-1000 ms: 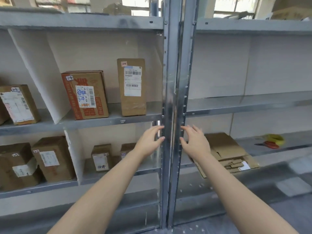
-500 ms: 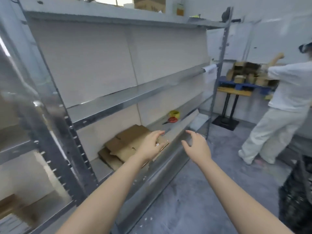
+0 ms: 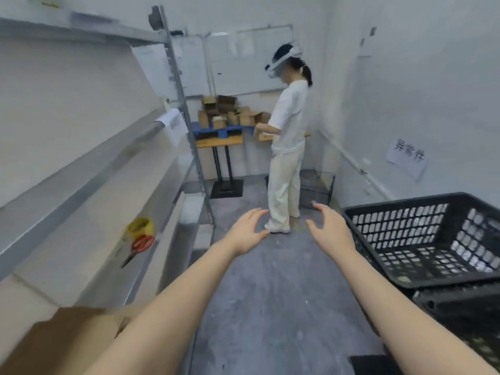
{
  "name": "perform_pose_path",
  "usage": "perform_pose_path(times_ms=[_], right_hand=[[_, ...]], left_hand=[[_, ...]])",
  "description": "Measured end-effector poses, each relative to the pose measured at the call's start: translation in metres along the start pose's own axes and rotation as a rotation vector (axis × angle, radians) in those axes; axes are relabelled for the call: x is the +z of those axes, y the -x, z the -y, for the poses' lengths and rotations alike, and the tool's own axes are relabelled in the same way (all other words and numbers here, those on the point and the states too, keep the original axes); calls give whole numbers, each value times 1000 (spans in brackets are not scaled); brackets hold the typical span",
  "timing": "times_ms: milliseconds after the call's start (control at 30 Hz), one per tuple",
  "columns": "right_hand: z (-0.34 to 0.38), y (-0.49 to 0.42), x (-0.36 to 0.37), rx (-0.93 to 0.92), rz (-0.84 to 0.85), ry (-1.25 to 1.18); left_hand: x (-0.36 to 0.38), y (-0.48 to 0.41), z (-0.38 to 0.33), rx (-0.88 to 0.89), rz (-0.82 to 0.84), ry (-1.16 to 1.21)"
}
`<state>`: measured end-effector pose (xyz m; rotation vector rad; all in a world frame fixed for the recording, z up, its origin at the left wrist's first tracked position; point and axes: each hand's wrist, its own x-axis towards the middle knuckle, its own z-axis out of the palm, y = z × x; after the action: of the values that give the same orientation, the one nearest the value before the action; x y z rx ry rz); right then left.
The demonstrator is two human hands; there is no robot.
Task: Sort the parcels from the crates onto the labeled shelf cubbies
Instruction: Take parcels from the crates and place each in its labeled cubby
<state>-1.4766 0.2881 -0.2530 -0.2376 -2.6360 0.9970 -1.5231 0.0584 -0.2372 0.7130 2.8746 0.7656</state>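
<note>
Cardboard [image 3: 67,336], brown and blurred, lies at the near end of the lowest shelf level on the left; whether it is a parcel or flattened packing cannot be told. Both forearms reach forward over the grey floor [image 3: 270,307]. The left hand [image 3: 250,231] and the right hand [image 3: 328,228] face each other with a gap between them, and each grip is apart, fingers spread and loosely bent, holding nothing.

Just beside the right hand stands a black plastic crate [image 3: 400,202], stacked on a second crate [image 3: 460,315]. The part of the upper crate that shows has bare mesh walls and floor and no parcel; its near corner is out of view.

On the left, red-handled scissors [image 3: 142,244] and a yellow tape roll [image 3: 140,226] rest on the low level of the metal shelf [image 3: 81,190]. The levels above them show no parcels along this stretch.

Farther off, another person [image 3: 286,147] in white stands at a small desk [image 3: 219,142] piled with little cardboard boxes [image 3: 224,112]. A paper sign [image 3: 405,155] hangs on the right wall.

As a judgement, this is a moment between parcels: nothing is in hand, and the next step is to take one from a crate. How many remain cannot be told, since no sorted cubbies and no full crate show here.
</note>
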Motion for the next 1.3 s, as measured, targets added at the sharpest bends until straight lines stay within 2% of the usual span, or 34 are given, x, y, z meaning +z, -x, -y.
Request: perform_pose_path(times_ms=[333, 467, 567, 833, 1100, 1200, 1300], right_hand=[[-123, -22, -68, 424, -248, 117], [-165, -31, -74, 643, -280, 9], [-194, -37, -64, 838, -212, -137], [-250, -48, -31, 1179, -154, -275], [-288, -51, 3, 1479, -265, -325], [-292, -43, 8, 1587, -293, -307], [-294, -40, 15, 1705, -203, -272]], left_hand=[[91, -176, -88, 406, 308, 52], [135, -228, -124, 523, 447, 42], [167, -258, -144, 558, 571, 23], [239, -314, -165, 601, 935, -21], [327, -354, -176, 697, 1351, -126], [344, -358, -182, 664, 1489, -185], [356, -355, -180, 592, 1578, -239]])
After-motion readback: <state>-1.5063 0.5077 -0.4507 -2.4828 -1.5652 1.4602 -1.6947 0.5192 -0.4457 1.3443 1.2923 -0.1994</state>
